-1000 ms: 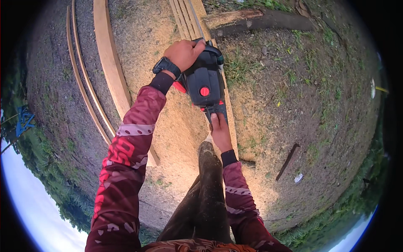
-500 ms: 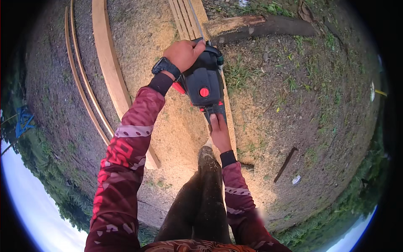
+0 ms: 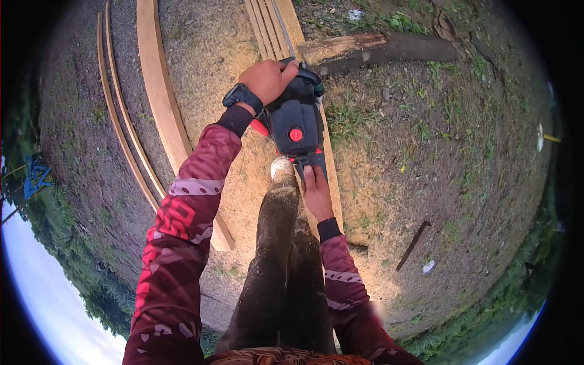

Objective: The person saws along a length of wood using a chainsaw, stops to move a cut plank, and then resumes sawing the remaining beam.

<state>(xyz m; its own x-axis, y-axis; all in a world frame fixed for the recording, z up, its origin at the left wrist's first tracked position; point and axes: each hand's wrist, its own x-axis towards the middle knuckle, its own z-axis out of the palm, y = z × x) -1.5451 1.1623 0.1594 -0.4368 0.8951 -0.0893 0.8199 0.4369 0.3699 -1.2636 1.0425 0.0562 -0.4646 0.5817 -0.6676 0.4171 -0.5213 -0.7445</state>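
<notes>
A black chainsaw (image 3: 296,115) with red parts is in front of me, its bar pointing away over a wooden plank (image 3: 296,25). My left hand (image 3: 267,81), with a dark watch at the wrist, is closed round the front handle. Lower down, my right hand (image 3: 316,191) grips the rear handle, its fingers partly hidden under it. Several long parallel cuts (image 3: 266,30) run along the plank to the left of the bar. How deep the bar sits in the wood I cannot tell.
A thick beam (image 3: 159,91) and two thin strips (image 3: 115,91) lie on the ground at left. A log (image 3: 383,50) meets the plank at the far right. Sawdust (image 3: 243,201) covers the soil round my foot (image 3: 281,166). A dark flat bar (image 3: 413,245) lies at right.
One of my legs has stepped forward, bringing a pale foot up beside the rear of the chainsaw. Both hands keep their grip, and the saw has hardly moved against the plank.
</notes>
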